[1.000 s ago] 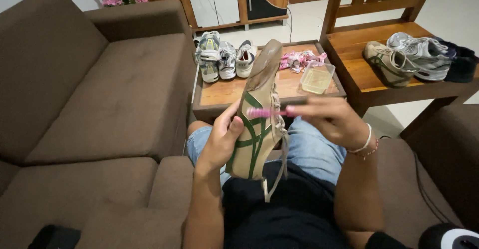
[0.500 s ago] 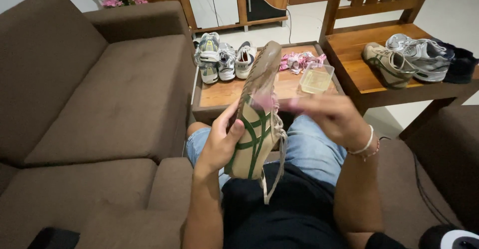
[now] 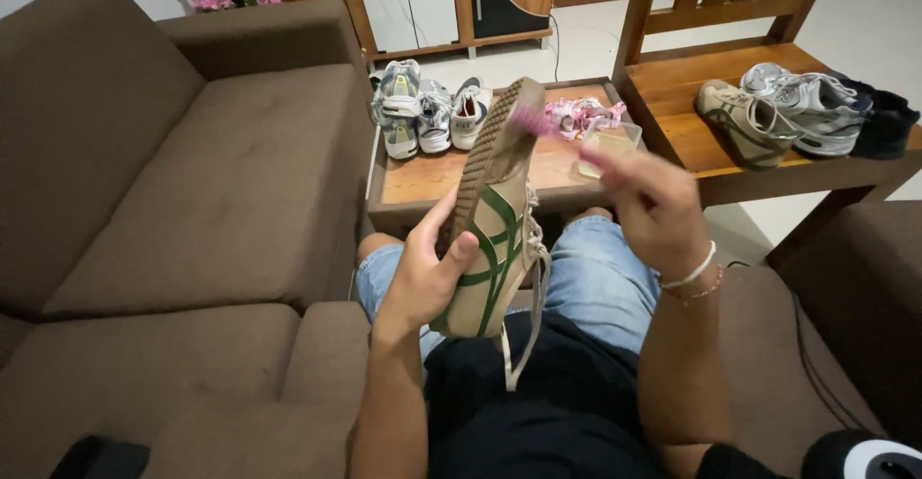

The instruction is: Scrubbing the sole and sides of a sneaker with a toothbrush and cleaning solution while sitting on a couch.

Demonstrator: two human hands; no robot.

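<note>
My left hand (image 3: 423, 282) grips the tan sneaker (image 3: 492, 218) upright over my lap while my right hand (image 3: 648, 205) pinches the pink brush (image 3: 531, 119) at its toe, and a hard stroke could twist the shoe loose or flick grime onto me.

The beige sneaker (image 3: 495, 239) with green stripes stood tilted on its heel, sole turned left, the pink brush (image 3: 535, 120) touching its toe.

One tan shoe with green stripes (image 3: 495, 239) is in hand and its one match (image 3: 747, 122) sits on the one wooden bench (image 3: 691, 138), beside two grey-white sneakers (image 3: 812, 105) and one black shoe (image 3: 885, 124), while three more sneakers (image 3: 429, 109) stand on the low table (image 3: 432, 179).
</note>
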